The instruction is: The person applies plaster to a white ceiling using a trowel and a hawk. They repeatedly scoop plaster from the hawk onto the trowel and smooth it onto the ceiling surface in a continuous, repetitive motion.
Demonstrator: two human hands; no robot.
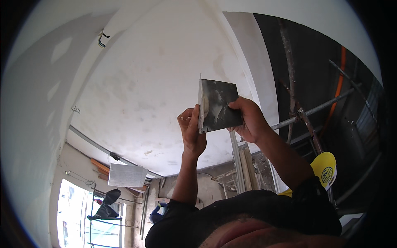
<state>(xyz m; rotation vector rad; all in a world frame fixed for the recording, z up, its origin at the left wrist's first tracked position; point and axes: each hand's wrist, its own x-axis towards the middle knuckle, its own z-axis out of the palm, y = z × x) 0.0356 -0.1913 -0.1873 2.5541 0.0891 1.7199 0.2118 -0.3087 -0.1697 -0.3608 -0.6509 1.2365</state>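
Note:
Both my hands are raised in front of a pale plastered surface. My right hand [249,119] is closed on the right edge of a dark, roughly square plate [227,109] smeared with pale filler, with the thumb on its face. Along the plate's left edge stands a thin, light grey blade [200,105], seen almost edge-on. My left hand [192,130] is closed round the blade from the left, fingers curled. A pale lump lies where blade and plate meet. The blade's handle, if it has one, is hidden.
Scaffold poles [320,108] cross the dark area at right, near an orange pipe [340,82]. A yellow rounded thing [324,168] is by my right shoulder. Wires [101,39] poke out at upper left. A white panel [127,175] hangs lower left; a person in blue [157,213] is below.

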